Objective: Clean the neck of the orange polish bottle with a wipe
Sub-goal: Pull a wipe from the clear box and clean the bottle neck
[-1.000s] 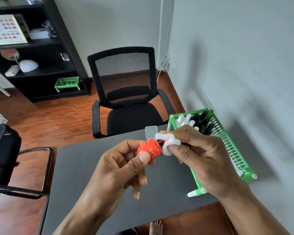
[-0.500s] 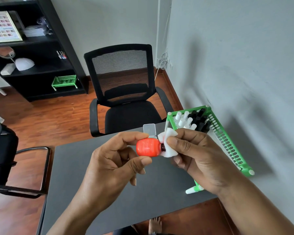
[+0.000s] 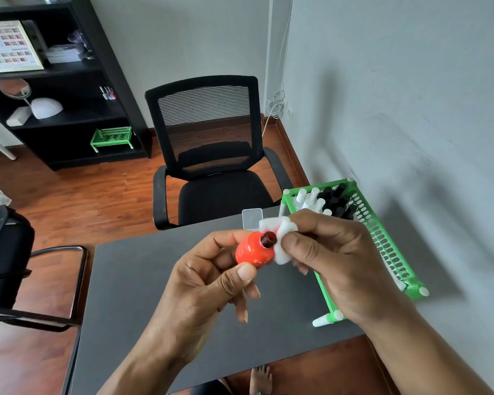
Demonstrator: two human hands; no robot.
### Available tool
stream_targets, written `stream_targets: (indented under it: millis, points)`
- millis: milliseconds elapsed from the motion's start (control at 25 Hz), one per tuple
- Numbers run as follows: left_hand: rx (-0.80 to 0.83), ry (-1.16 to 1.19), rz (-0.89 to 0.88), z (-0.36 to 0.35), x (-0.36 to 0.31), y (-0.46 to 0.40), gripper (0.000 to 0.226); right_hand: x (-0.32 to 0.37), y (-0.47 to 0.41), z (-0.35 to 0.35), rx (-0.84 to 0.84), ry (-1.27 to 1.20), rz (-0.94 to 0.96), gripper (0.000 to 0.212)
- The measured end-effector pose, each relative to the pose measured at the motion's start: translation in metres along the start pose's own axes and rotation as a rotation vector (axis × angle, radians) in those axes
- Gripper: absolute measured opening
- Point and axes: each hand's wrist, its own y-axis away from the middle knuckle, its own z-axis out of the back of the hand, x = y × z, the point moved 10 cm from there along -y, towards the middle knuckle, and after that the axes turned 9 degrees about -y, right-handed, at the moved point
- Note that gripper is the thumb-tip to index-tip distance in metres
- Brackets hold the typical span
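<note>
The left hand (image 3: 211,283) pinches the orange polish bottle (image 3: 253,252) above the dark matte table (image 3: 143,280), thumb pressed on its glossy rounded side near some white lettering, fingers curled behind it. The bottle is uncapped and tipped so that its dark, ribbed neck (image 3: 268,239) opens toward the viewer. The right hand (image 3: 334,260) has thumb and fingers closed on a soft, white, folded wipe (image 3: 281,238), which sits against the right side of the neck and drapes down past the bottle's shoulder. Half a second earlier the bottle lay more sideways with the neck buried in the wipe; now the mouth is exposed and the wipe has slid off to its edge. Beyond the hands lies a small clear square piece (image 3: 252,218), flat on the tabletop. A green perforated plastic rack (image 3: 382,243) with white feet stands along the grey wall, crowded at its far end with black and white bottle caps. A black mesh-backed office chair (image 3: 211,155) faces the table's far side over the reddish wood floor.
</note>
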Motion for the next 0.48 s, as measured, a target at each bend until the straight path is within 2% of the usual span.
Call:
stream_targets:
  millis: [120, 480]
  points:
    - [0.021, 0.051, 0.009, -0.004, 0.0, 0.001, 0.051, 0.015, 0.003, -0.013, 0.038, 0.136, 0.121, 0.015]
    - [0.136, 0.247, 0.065, -0.012, 0.0, 0.006, 0.053, 0.029, 0.004, -0.024, 0.12, 0.184, 0.153, 0.011]
